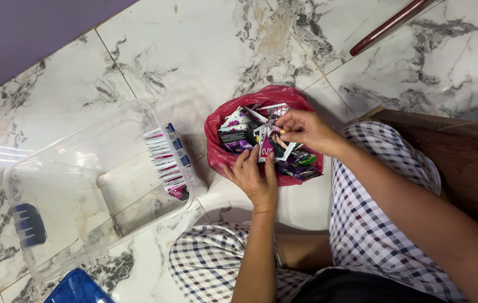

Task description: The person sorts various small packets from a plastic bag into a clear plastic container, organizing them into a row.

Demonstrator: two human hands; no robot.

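Note:
A red plastic bag [219,154] lies open on the marble floor, full of small coloured sachets [239,132]. My left hand [254,174] rests at the bag's near edge, fingers on a white and purple sachet [266,147]. My right hand [306,129] reaches in from the right and pinches the same bunch of sachets at its top. Both hands are over the bag's mouth.
A clear plastic tub [81,191] sits to the left, with a row of sachets [166,160] stacked against its right wall and a blue latch [27,224] on its left. A blue lid [76,287] lies at the bottom edge. My checked-trousered legs [373,224] frame the bag; a wooden seat [463,163] is at right.

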